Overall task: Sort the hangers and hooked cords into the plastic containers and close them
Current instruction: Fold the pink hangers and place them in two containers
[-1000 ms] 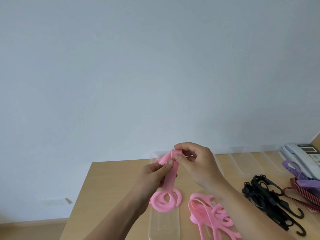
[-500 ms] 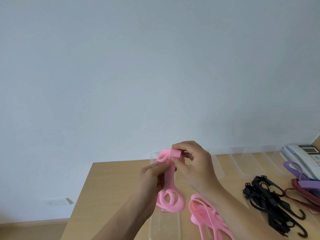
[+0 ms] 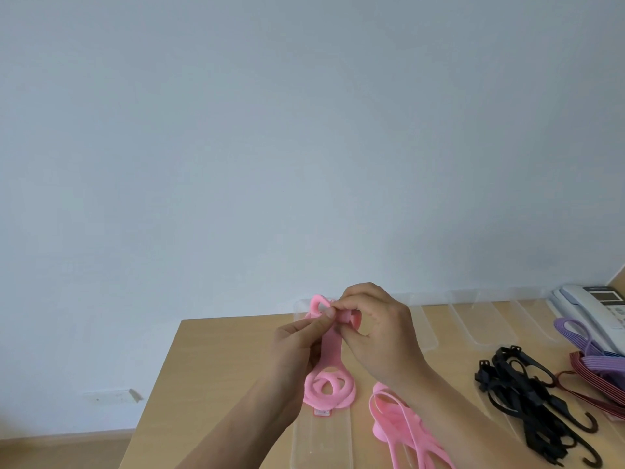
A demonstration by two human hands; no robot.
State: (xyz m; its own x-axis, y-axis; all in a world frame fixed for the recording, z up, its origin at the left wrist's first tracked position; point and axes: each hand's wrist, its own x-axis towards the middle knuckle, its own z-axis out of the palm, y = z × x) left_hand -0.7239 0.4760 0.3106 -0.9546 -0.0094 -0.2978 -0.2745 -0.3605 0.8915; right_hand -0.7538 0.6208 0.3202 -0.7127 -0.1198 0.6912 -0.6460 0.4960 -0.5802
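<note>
Above the container (image 3: 321,445) on the left of the table (image 3: 209,367), you hold 1 pink hanger (image 3: 329,350) upright in both hands. Your left hand (image 3: 294,343) comes in from 9 o'clock and pinches the top of the strap between thumb and fingertips. Your right hand (image 3: 378,330) comes in from 3 o'clock, its fingers curled and pinching the upper loop. The ringed lower end hangs at 6 o'clock, low over the container. Whether it rests on the container floor cannot be told.

You seem to be in the pink part of the sort, working the looped top of this hanger into shape before it goes in. The container below looks bare apart from the ringed end hanging over it.

The next move calls for lowering the hanger lengthwise, so the strap runs along the container's long axis. Keep the top loops tucked inside the walls, then ease off both pinches together so the strap does not spring out.

The pink pile (image 3: 399,418) waits at 5 o'clock of your hands. Black hangers (image 3: 521,394) lie at 3 o'clock. Purple hangers (image 3: 575,330) and red cords (image 3: 592,374) lie further right, beside a phone (image 3: 588,304) at 2 o'clock. More clear containers (image 3: 473,319) sit at 1 o'clock, and none looks closed.
</note>
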